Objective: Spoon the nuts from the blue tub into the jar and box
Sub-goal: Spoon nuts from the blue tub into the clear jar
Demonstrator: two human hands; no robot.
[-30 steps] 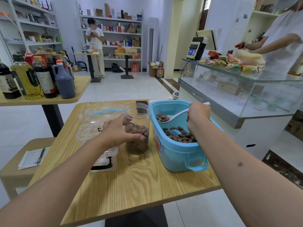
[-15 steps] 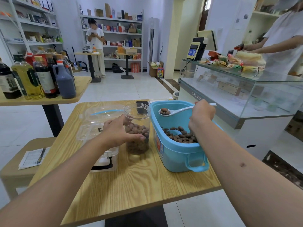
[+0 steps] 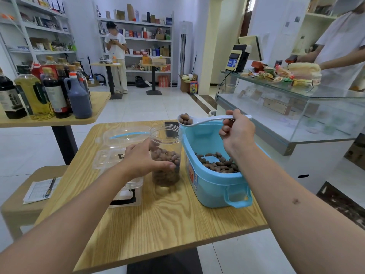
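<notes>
A: Where do things stand?

B: The right hand (image 3: 238,133) has its fingers curled round the handle of the white spoon (image 3: 205,120), whose bowl, heaped with nuts (image 3: 185,119), hangs above the far left corner of the blue tub (image 3: 213,186), just right of the jar's mouth. The left hand (image 3: 145,160) wraps the clear jar (image 3: 166,155) at centre frame, thumb across its front.

A: What could go wrong?

B: The heap sits high in a shallow bowl. I judge a quick tilt or a jolt would roll nuts off before they reach the mouth, onto the wooden table (image 3: 167,220) or near the phone (image 3: 171,129) behind the jar.

A: And the jar itself?

B: Its mouth is narrow beside the spoon. If the left hand slackens, a knock from the spoon could tip it.

A: The box?

B: The clear box (image 3: 118,161) lies left of the jar, lid open; I can't tell whether any nuts are in it.
</notes>
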